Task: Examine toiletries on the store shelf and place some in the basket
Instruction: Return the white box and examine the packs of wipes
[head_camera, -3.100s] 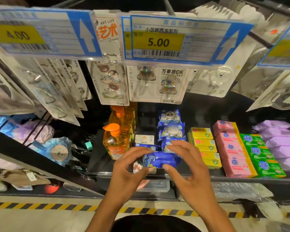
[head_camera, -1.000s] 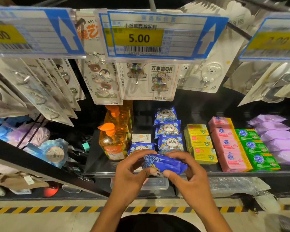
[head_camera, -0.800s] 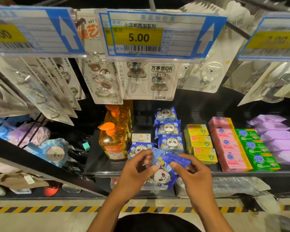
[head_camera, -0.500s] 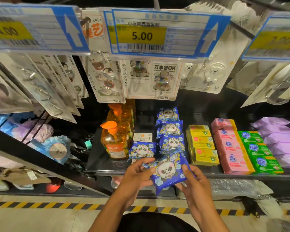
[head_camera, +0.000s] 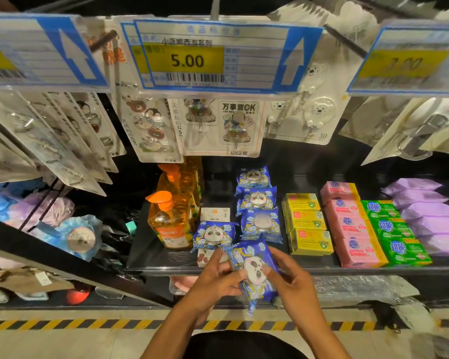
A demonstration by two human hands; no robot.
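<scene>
Blue panda-print packet [head_camera: 254,270] sits pinched between your left hand [head_camera: 213,278] and right hand [head_camera: 293,283], just in front of the black shelf [head_camera: 166,263] edge, its printed face towards you. It looks tilted, though blur makes that uncertain. More such packets [head_camera: 255,200] lie behind.

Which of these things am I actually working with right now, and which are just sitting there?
In hand: blue panda packet, held by left hand and right hand.
Just sitting: orange pump bottle, yellow boxes, pink bars, green bars, purple packs, hook cards hanging above.
</scene>
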